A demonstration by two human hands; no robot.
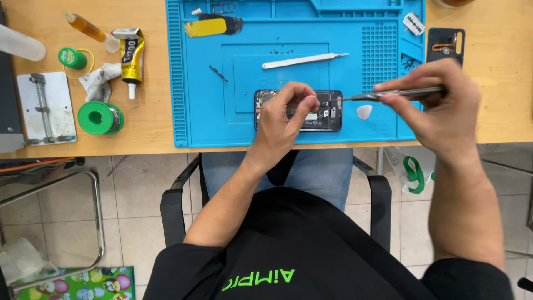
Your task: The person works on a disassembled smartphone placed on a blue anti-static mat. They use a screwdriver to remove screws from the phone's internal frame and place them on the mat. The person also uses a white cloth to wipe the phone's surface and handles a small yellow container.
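An opened black phone lies with its circuit boards showing on a blue work mat. My left hand rests on the phone's middle, fingers curled and pressing it down. My right hand pinches a thin metal tool whose tip points at the phone's right end. A white plastic pick lies on the mat just right of the phone.
White tweezers lie higher on the mat. A yellow glue tube, green solder spools, a metal clamp plate and a rag sit on the wooden desk at left. A dark phone cover and razor blade lie at right.
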